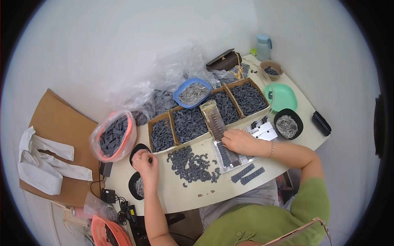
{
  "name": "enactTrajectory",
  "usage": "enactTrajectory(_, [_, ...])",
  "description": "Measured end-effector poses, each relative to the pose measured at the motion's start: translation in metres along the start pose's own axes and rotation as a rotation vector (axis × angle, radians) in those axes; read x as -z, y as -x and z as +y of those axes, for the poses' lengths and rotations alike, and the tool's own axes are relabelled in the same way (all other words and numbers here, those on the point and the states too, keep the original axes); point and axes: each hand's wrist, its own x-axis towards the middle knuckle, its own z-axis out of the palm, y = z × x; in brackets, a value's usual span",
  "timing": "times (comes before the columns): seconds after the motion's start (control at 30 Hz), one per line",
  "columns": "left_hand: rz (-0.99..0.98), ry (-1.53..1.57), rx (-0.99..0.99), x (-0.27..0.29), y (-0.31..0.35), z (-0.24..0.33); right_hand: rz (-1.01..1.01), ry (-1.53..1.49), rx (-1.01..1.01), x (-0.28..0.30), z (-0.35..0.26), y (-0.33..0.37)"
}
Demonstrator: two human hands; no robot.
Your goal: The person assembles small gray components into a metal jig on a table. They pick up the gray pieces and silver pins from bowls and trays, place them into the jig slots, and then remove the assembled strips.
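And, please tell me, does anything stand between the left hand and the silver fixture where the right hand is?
Yes: a pile of small dark grey pieces lies on the tabletop between the left hand and the silver fixture, where the right hand is. The pile looks low, so a hand could probably pass above it.

Four boxes [172, 127] run left to right across the table [176, 201], filled with pieces. Bags [143, 96] lie behind; a dish [177, 98] of pins sits at the boxes' far side. At far right are a purse [223, 61] and bottle [263, 48]. Right of the boxes is a plate [287, 96], then a case [321, 124]. Left is a basket [133, 131], then cloth [41, 176] on cardboard [61, 117]. Before the boxes lies a pile [188, 164], with a tray [238, 166] right of it and two strips [252, 176] nearer. Left of the pile sit two bowls [132, 182], near and far.
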Motion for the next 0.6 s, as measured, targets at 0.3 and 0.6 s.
enactTrajectory(0.3, [-0.105, 0.133, -0.388, -0.018, 0.015, 0.05, 0.046, -0.096, -0.017, 0.001, -0.002, 0.01])
enactTrajectory(0.6, [-0.537, 0.347, -0.647, -0.047, 0.065, 0.159, -0.037, 0.205, 0.023, 0.02, -0.011, 0.02])
